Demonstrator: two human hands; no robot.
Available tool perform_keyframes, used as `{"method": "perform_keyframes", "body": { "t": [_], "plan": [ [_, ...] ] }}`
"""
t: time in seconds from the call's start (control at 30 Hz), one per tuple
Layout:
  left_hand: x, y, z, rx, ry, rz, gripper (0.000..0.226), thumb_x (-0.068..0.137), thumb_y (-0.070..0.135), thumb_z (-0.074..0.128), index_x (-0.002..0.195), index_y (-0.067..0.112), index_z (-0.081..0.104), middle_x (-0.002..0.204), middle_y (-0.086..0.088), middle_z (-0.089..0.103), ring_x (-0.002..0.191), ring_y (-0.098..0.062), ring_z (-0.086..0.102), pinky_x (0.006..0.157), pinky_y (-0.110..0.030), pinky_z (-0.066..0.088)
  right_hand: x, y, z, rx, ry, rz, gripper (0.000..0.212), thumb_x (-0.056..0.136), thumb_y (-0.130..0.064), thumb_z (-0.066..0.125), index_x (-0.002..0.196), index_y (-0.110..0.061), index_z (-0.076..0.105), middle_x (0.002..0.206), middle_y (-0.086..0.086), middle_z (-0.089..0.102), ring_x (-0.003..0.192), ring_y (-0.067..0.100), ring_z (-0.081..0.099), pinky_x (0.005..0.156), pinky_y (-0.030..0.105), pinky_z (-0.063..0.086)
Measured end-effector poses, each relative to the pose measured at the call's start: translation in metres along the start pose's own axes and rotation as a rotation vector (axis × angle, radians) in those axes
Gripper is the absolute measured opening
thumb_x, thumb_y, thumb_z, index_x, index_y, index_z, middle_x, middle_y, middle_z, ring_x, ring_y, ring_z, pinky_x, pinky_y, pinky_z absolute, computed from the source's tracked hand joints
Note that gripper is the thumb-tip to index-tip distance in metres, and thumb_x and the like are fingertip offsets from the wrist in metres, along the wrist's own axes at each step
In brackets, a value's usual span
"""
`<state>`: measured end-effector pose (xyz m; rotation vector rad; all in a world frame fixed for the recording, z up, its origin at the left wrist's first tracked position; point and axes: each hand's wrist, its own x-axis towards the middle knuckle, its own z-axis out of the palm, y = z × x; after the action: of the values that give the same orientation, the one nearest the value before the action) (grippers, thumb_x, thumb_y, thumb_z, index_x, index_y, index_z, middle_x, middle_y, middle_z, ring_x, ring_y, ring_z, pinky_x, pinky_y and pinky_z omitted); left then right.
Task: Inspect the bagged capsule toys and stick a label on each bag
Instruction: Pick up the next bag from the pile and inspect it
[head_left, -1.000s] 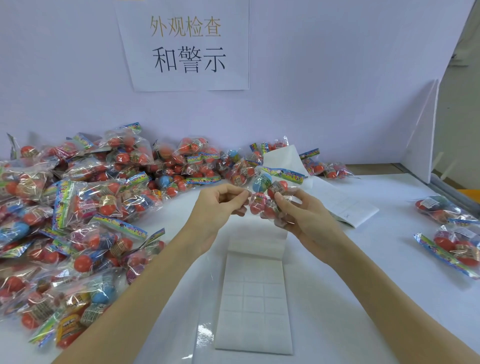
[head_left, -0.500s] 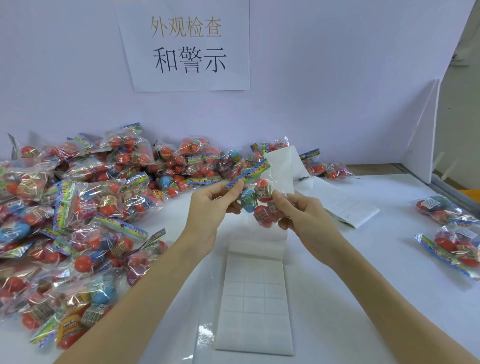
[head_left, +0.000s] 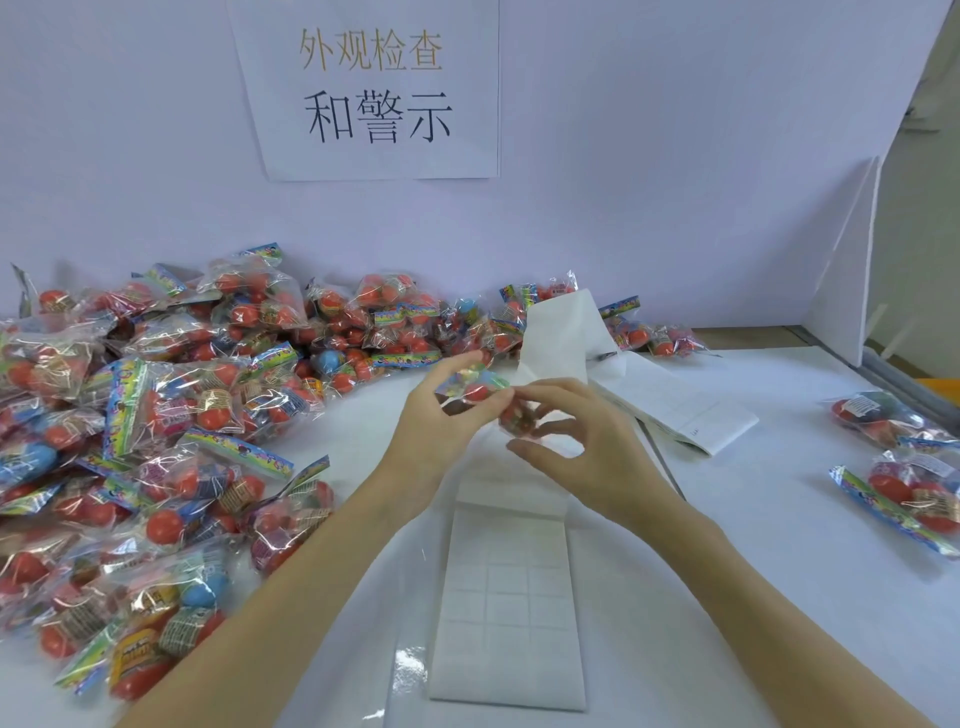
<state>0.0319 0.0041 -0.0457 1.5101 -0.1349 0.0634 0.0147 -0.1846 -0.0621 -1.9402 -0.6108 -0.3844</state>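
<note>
One clear bag of red capsule toys (head_left: 480, 391) is held up over the middle of the table between both hands. My left hand (head_left: 441, 421) grips its left part, fingers curled round it. My right hand (head_left: 576, 436) pinches the bag's lower right end, where a capsule shows between thumb and fingers. Below the hands lies a white sheet of small square labels (head_left: 506, 613), its top page folded back. A large heap of bagged capsule toys (head_left: 171, 426) covers the left of the table.
Two or three bagged toys (head_left: 904, 452) lie apart at the right edge. Folded white backing paper and a booklet (head_left: 675, 405) lie behind my hands. A paper sign (head_left: 371, 88) hangs on the back wall. A white side panel (head_left: 847, 291) stands at the right.
The bag has been turned in my hands, from hanging with its colourful header up to lying more bunched between them. My hands have come closer together.
</note>
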Motion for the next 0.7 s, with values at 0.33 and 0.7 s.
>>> {"method": "perform_keyframes", "body": {
  "t": [0.33, 0.7],
  "plan": [
    [0.002, 0.011, -0.010, -0.274, -0.155, -0.013, 0.025, 0.094, -0.007, 0.064, 0.118, -0.002, 0.067, 0.105, -0.013, 0.076, 0.091, -0.022, 0.072, 0.074, -0.026, 0.056, 0.005, -0.007, -0.006, 0.344, -0.002, 0.382, 0.034, 0.091, -0.041, 0.071, 0.109, -0.012, 0.077, 0.093, 0.009, 0.078, 0.080, 0.020, 0.071, 0.070, 0.024, 0.057],
    [0.001, -0.003, -0.006, 0.111, 0.021, 0.125, 0.070, 0.104, 0.013, 0.062, 0.155, 0.043, 0.024, 0.070, 0.007, 0.067, 0.072, -0.012, 0.064, 0.082, -0.026, 0.059, 0.006, 0.000, -0.006, 0.330, -0.018, 0.416, 0.013, 0.104, -0.015, 0.063, 0.108, -0.015, 0.075, 0.093, 0.008, 0.078, 0.082, 0.024, 0.076, 0.076, 0.029, 0.062]
  ]
}}
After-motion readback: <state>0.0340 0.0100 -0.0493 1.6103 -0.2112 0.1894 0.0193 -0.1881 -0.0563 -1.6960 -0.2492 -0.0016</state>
